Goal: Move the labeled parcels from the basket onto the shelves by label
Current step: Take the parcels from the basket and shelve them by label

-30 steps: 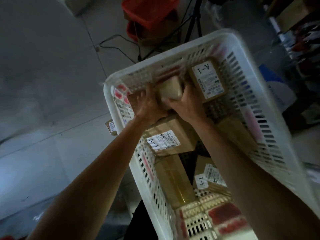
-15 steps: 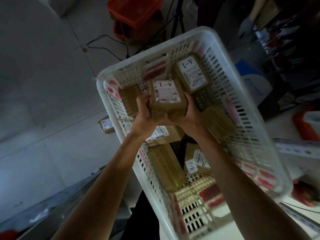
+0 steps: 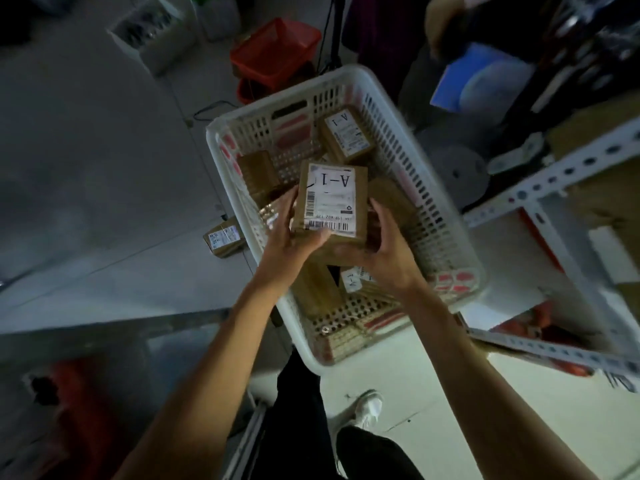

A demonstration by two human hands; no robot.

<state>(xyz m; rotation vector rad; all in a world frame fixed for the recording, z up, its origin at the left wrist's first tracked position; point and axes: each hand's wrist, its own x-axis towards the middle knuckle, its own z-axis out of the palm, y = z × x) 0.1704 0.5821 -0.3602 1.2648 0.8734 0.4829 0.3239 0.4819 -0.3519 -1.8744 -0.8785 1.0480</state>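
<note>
Clearly early: my left hand [image 3: 294, 233] and right hand [image 3: 381, 244] clasped one A-1 parcel [image 3: 330, 199] over the basket [image 3: 446, 220]; several parcels lay inside, shelves [image 3: 554, 174] at right.

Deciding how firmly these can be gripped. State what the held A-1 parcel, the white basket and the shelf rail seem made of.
Held A-1 parcel: brown cardboard, matte, with a white paper label; flat faces, folded edges. White basket: moulded plastic, slightly glossy, walls perforated in regular slots. Shelf rail: probably painted metal; a pale angle strip with evenly punched holes.
</note>
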